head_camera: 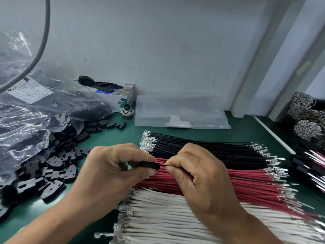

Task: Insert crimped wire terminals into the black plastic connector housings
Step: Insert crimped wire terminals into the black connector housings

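- A green bench mat runs back to a pale, scuffed wall; a grey cable hangs down at the far left and a white frame post stands at the right.
- Far left, a clear plastic bag with a printed label spills a heap of loose black housings over the mat.
- Behind them sits an open cardboard box with a black glove draped over it, and just in front of the box a small black spool wound with rubber bands.
- The left hand has its fingers curled, pinching a black connector housing between thumb and forefinger; the housing lies between the two hands' fingertips, above the red wires.
- The housing's long axis lies roughly left to right, with its open end facing the right hand.
- The right hand pinches a thin black wire between thumb and forefinger, the wire's tip at the housing's mouth; how far in it sits I cannot tell.
- Under the hands lie three bundles side by side: black wires farthest, red in the middle, white wires nearest, all running left to right with shiny crimped terminals at both ends.
- A flat clear bag leans at the wall's foot.
- Far right, blurred finished assemblies and bundles of metal terminals.
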